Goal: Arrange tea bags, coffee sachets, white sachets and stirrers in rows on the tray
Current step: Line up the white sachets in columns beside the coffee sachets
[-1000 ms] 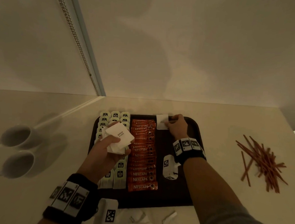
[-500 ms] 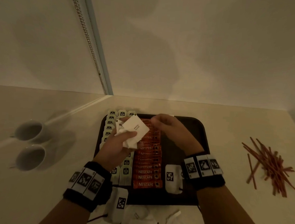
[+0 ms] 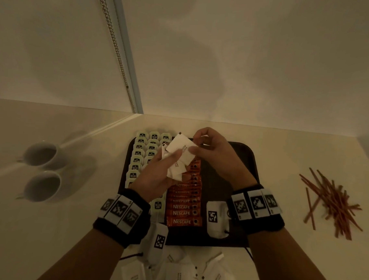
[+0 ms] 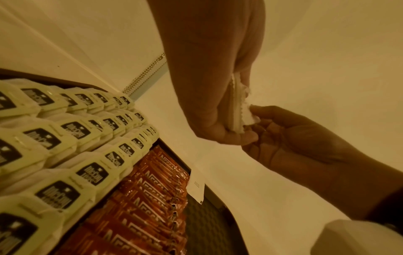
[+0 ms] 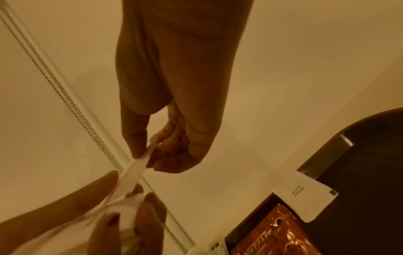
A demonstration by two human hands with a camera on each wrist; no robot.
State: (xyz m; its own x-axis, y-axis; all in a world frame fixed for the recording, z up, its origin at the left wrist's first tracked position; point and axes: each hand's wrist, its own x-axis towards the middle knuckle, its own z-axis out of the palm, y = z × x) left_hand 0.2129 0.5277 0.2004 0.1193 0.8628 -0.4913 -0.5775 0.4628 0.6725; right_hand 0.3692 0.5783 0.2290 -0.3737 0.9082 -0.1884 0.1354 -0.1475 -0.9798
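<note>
Head view showed the dark tray (image 3: 250, 164) holding tea bags (image 3: 137, 159) and orange coffee sachets (image 3: 183, 214) in rows; my left hand (image 3: 156, 176) gripped flat white sachets (image 3: 176, 160), my right hand (image 3: 216, 154) pinched the top one.

A hospitality tea station: cups (image 3: 41, 154), Nescafé sachets (image 3: 184, 214), stirrers (image 3: 333, 197).

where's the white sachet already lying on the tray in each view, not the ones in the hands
Head: not visible; the hands cover that far part of the tray.
Left wrist: lower centre, white sachet just right of the coffee sachets.
Right wrist: right of centre, on the tray's far edge.
Shared landmark: the orange coffee sachets row beside it.
</note>
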